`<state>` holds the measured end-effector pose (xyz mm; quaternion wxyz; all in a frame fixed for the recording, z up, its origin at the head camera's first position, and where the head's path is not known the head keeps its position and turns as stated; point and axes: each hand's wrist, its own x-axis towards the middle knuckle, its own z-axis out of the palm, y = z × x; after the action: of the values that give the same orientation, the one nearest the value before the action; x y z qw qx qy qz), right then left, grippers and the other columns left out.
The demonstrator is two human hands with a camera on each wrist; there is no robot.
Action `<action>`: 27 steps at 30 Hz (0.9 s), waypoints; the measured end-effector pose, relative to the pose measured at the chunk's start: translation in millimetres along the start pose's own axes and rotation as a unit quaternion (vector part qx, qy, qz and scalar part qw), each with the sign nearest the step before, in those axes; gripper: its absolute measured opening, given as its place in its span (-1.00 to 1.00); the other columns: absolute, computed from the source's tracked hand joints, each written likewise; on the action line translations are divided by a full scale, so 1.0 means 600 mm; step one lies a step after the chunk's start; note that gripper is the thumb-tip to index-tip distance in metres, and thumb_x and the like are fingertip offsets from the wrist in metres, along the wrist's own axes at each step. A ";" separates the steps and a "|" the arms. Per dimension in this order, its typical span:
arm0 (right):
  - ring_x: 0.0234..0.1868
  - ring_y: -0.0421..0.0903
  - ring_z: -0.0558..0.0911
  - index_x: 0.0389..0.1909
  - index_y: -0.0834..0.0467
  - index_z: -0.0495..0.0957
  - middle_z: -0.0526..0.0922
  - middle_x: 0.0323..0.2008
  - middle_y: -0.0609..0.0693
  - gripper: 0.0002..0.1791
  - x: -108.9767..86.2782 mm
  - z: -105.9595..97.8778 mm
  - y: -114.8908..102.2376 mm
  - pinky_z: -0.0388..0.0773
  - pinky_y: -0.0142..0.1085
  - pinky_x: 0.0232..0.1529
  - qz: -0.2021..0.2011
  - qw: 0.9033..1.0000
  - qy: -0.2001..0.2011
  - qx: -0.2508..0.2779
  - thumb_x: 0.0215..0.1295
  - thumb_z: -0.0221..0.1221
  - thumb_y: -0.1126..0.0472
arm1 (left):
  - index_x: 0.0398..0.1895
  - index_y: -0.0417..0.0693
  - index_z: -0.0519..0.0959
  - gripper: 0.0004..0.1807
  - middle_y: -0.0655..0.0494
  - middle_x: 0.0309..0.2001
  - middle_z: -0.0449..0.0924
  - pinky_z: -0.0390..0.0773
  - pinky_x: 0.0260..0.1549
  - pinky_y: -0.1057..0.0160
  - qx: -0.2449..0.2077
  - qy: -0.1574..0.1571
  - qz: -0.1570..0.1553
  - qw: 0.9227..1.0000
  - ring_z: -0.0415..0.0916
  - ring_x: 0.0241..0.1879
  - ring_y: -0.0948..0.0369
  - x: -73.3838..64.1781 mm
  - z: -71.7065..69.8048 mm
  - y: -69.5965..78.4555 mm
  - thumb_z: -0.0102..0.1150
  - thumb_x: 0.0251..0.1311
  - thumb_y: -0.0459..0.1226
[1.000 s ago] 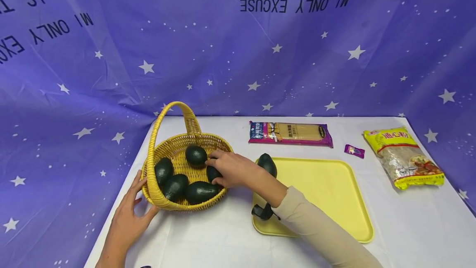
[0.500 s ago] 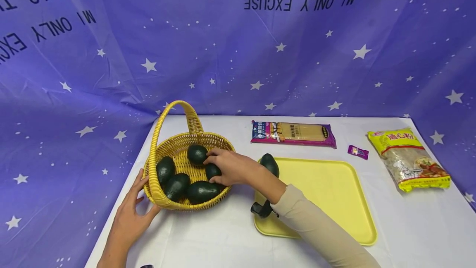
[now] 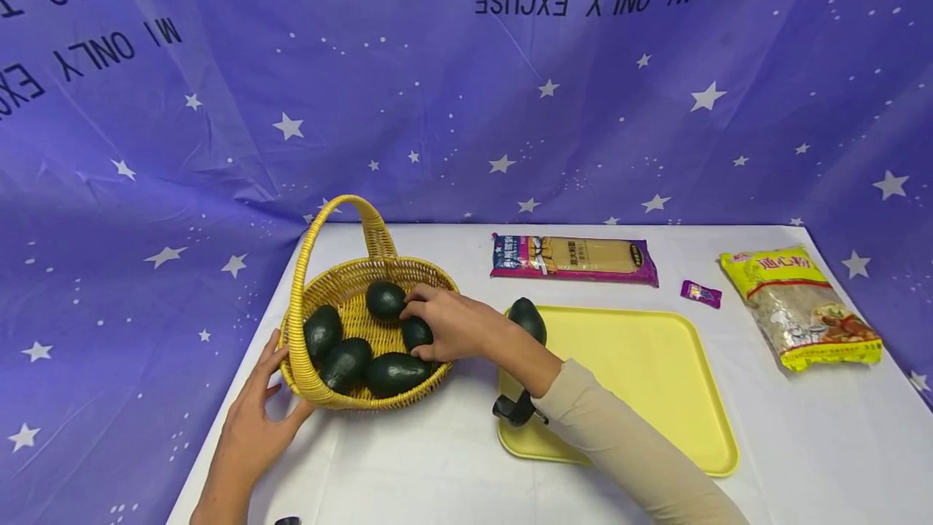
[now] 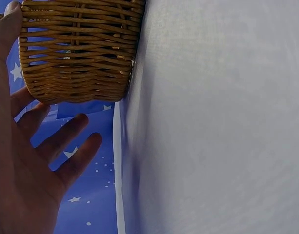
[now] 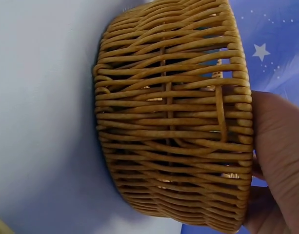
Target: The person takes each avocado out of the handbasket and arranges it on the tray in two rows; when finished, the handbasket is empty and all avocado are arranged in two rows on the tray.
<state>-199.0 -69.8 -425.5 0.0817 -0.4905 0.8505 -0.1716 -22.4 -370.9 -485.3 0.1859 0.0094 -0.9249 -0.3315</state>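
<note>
A yellow wicker basket (image 3: 300, 322) with a tall arched handle stands at the left of the table and holds several dark green avocados (image 3: 397, 375). Inside its right side, my right hand (image 3: 455, 326) grips one avocado (image 3: 416, 335) with curled fingers and thumb. Another avocado (image 3: 385, 300) lies beside those fingertips. My left hand (image 3: 251, 428) touches the basket's outer left side, thumb and fingers spread apart. In the left wrist view that thumb rests at the rim of the woven wall (image 4: 76, 53). The right wrist view shows the basket's outside (image 5: 173, 112), which hides the held avocado.
A yellow tray (image 3: 627, 379) lies right of the basket, partly under my right forearm, with an avocado (image 3: 526, 318) at its left edge. Behind are a noodle packet (image 3: 576, 258) and a small purple packet (image 3: 701, 293). A yellow pasta bag (image 3: 802, 310) lies far right.
My right hand stays at the same avocado, which shows slightly more between fingers and thumb now. The left hand keeps its place on the basket. The head view has shifted slightly.
</note>
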 end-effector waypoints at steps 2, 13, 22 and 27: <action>0.36 0.01 0.58 0.34 0.10 0.65 0.50 0.40 0.08 -0.40 -0.001 0.000 0.001 0.63 -0.23 0.36 -0.004 1.000 0.006 -0.003 0.36 0.48 -0.05 | 0.62 0.05 0.37 0.02 0.22 0.72 0.11 0.32 0.10 0.83 -0.006 0.005 0.003 1.000 0.11 0.39 0.81 0.001 0.000 0.001 0.68 0.05 -0.34; 0.42 0.02 0.53 0.33 0.12 0.65 0.49 0.42 0.08 -0.40 -0.015 -0.012 -0.002 0.57 -0.21 0.43 -0.031 0.998 0.046 -0.011 0.36 0.48 -0.05 | 0.58 -0.09 0.42 0.03 0.14 0.69 0.18 0.36 0.12 0.79 -0.032 0.020 0.021 0.999 0.20 0.38 0.75 0.005 0.003 -0.003 0.68 -0.05 -0.45; 0.39 0.00 0.57 0.33 0.11 0.66 0.49 0.42 0.07 -0.39 -0.030 -0.018 -0.006 0.62 -0.23 0.38 -0.037 0.997 0.069 0.012 0.34 0.49 -0.04 | 0.62 0.01 0.40 0.05 0.10 0.69 0.18 0.37 0.11 0.79 -0.038 0.018 0.018 0.999 0.21 0.36 0.75 0.004 0.002 -0.001 0.68 -0.01 -0.43; 0.36 0.01 0.59 0.34 0.12 0.65 0.48 0.43 0.09 -0.40 -0.039 -0.019 -0.003 0.63 -0.21 0.36 -0.039 0.996 0.075 0.016 0.35 0.48 -0.04 | 0.61 -0.03 0.40 0.04 0.05 0.69 0.19 0.38 0.10 0.79 -0.036 0.019 0.017 0.999 0.20 0.34 0.77 0.004 0.001 0.000 0.68 -0.02 -0.43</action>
<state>-188.9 -48.1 -415.1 0.0186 -0.5075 0.8316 -0.2249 -24.6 -370.7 -484.8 0.2089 -0.0063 -0.9088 -0.3610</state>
